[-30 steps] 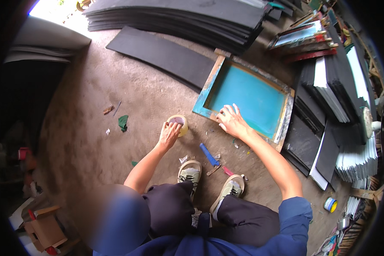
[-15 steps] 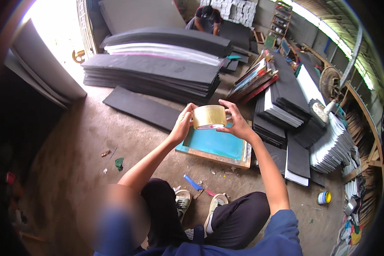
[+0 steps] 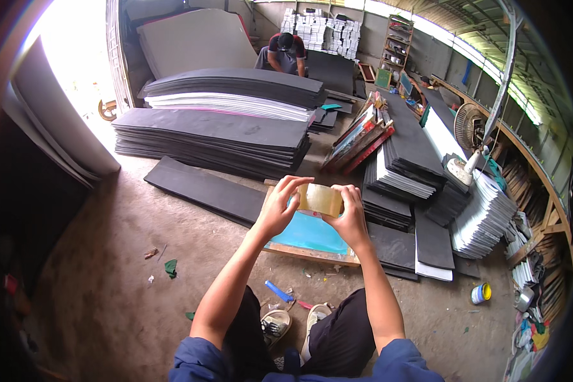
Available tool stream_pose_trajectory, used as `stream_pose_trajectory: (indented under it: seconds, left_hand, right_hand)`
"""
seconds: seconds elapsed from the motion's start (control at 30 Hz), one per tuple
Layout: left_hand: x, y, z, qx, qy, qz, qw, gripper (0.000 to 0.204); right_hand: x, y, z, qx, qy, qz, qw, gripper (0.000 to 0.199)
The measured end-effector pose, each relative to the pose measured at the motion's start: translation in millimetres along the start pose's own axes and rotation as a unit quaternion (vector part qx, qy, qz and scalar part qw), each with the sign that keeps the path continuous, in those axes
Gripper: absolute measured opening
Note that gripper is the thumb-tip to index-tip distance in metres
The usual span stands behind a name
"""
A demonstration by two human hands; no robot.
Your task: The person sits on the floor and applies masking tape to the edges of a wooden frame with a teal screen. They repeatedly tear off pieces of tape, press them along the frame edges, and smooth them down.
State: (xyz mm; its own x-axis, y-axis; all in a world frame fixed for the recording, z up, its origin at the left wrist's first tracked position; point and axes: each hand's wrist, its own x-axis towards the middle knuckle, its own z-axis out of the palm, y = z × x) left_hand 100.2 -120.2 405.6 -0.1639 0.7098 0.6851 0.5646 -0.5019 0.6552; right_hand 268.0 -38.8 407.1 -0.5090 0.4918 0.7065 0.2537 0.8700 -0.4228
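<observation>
A wide roll of clear yellowish packing tape [image 3: 319, 200] is held up between both hands. My left hand [image 3: 279, 207] grips its left side, with the fingers curled over the edge. On the other side my right hand [image 3: 349, 215] has its fingers and thumb closed on the roll. Below the tape lies a wooden-framed screen [image 3: 309, 233] with a turquoise surface, resting on the floor in front of my feet. The hands and the roll cover its upper part.
Long stacks of black foam sheets [image 3: 210, 130] lie ahead, one loose sheet [image 3: 204, 191] before them. More black and white sheets [image 3: 404, 159], framed screens [image 3: 363, 137] and a fan [image 3: 469, 127] stand right. Another person [image 3: 285, 54] bends at the back. A yellow-blue can [image 3: 481, 293] stands right.
My view has tilted up and shifted right. The tape roll has turned slightly in my hands, and both hands have changed their hold, with the left fingers now curling over the roll's edge.
</observation>
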Motion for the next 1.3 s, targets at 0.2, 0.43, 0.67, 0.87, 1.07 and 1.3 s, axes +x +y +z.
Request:
stream_pose_trajectory:
  seconds: [0.2,0.43,0.67,0.87,1.07,1.3]
  left_hand:
    - [-5.3,-18.0,0.8,0.063,-0.095,0.031,0.993,0.04]
    - [-2.9,-19.5,3.3,0.052,-0.104,0.063,0.991,0.041]
    - [-6.3,-24.7,14.5,0.033,-0.078,-0.031,0.996,0.026]
    - [-7.4,-38.6,27.7,-0.073,-0.072,-0.183,0.978,0.027]
    - [-8.3,-43.6,23.8,-0.114,-0.096,-0.201,0.968,0.022]
    - [-7.5,-47.7,22.9,-0.117,-0.103,-0.178,0.972,0.021]
  right_hand:
    - [-7.6,34.9,1.5,0.004,-0.054,-0.028,0.998,0.052]
    - [-7.6,47.0,0.1,0.022,-0.063,-0.042,0.997,0.05]
    - [-13.3,43.3,1.6,-0.031,-0.073,-0.051,0.996,0.05]
    - [-9.4,29.1,4.2,-0.132,-0.088,-0.089,0.983,0.055]
    - [-10.7,32.5,6.1,-0.125,-0.101,-0.078,0.984,0.056]
    - [-12.5,46.2,10.8,-0.066,-0.112,-0.053,0.99,0.057]
